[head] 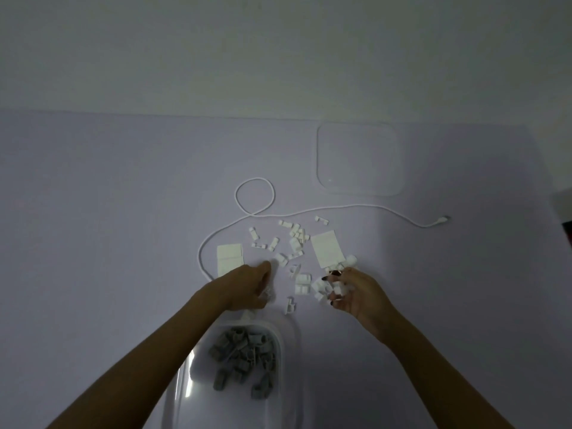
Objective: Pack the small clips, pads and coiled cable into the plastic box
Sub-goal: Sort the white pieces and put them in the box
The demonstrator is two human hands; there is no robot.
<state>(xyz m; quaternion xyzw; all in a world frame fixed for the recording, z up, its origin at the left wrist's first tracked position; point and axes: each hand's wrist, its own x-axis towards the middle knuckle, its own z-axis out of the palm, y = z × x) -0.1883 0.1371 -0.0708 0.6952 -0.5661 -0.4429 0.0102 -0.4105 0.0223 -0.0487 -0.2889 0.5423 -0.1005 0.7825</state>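
Several small white clips (295,243) lie scattered on the pale purple table. My left hand (250,286) is closed on a few clips just past the clear plastic box (185,385), which holds several clips that look grey in shadow (244,357). My right hand (349,292) is curled around a bunch of white clips, with more loose ones beside it. One white pad (230,260) lies left of the clips and another (326,252) to their right. The white cable (340,209) lies spread out with one loop (254,196), its plug (442,220) at the right.
The box's clear lid (360,159) lies flat at the back right of the table. The table's far edge meets a plain wall. A dark object (565,212) shows at the right edge of view.
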